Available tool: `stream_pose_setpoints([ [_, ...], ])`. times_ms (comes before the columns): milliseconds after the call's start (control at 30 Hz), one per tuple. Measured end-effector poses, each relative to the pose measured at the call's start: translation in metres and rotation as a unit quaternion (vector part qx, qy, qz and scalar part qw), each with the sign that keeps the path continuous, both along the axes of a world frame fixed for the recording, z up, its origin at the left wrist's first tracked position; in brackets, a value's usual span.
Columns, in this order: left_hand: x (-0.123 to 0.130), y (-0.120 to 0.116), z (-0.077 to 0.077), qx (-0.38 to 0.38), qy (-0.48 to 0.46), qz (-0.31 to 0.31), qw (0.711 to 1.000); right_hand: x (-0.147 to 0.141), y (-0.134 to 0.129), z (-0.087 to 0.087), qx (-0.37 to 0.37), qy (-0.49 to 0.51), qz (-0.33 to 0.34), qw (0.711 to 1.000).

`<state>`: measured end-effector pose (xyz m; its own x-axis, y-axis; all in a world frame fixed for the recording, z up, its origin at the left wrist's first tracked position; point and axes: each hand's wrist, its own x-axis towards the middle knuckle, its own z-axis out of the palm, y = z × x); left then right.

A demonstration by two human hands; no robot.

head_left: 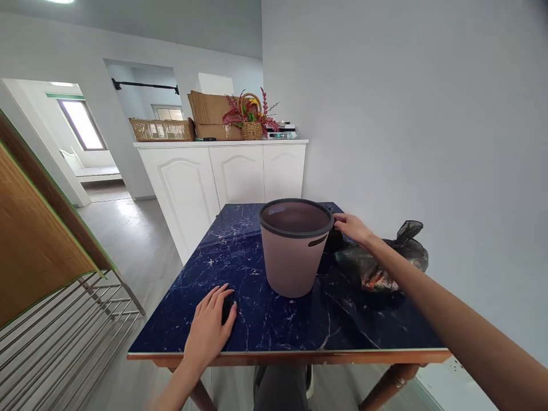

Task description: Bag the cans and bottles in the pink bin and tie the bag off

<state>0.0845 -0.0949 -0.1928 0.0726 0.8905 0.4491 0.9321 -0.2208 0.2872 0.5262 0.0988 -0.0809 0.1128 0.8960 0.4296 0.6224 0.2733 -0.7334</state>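
Note:
A pinkish-mauve trash bin (292, 265) with a dark grey rim and a slot handle stands upright on the blue marbled table (240, 240); no liner shows inside it. My left hand (212, 322) lies flat near the table's front edge, fingers spread, holding nothing. Beside the bin's right rim, my right hand (351, 226) has its fingers curled together above a black thing (336, 238), partly hidden behind the bin. What those fingers grip cannot be made out. Under my right forearm rests a knotted, see-through black plastic bag (353, 264) full of trash.
A white cabinet (240, 171) beyond the table bears cardboard boxes (214, 117) and a flower basket (252, 130). To the left is a metal rack (85, 319) with a brown panel (38, 240). The grey wall (406, 114) runs along the right.

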Motion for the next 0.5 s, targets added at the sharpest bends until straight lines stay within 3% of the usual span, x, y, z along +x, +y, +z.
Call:
stream_pose_setpoints([
  [133, 0.001, -0.001, 0.002, 0.006, 0.003, -0.001, 1.0, 0.008, -0.054, 0.017, 0.039, 0.159, 0.023, 0.986],
  [167, 0.001, -0.001, 0.003, 0.008, 0.003, -0.002, 1.0, 0.009, -0.071, 0.02, 0.057, 0.239, 0.04, 0.969],
  [233, 0.001, -0.001, 0.004, 0.012, 0.001, -0.004, 1.0, 0.011, -0.108, 0.021, 0.09, 0.414, 0.079, 0.902],
  [333, 0.001, -0.001, 0.007, 0.018, -0.008, -0.006, 1.0, 0.009, -0.164, 0.016, 0.102, 0.545, 0.08, 0.828],
  [400, 0.002, -0.003, 0.009, 0.017, -0.023, -0.01, 1.0, 0.005, -0.197, 0.008, 0.077, 0.567, 0.081, 0.816],
  [500, 0.013, -0.013, 0.016, 0.002, -0.082, -0.038, 0.996, -0.006, -0.237, -0.015, 0.01, 0.563, 0.082, 0.822],
])
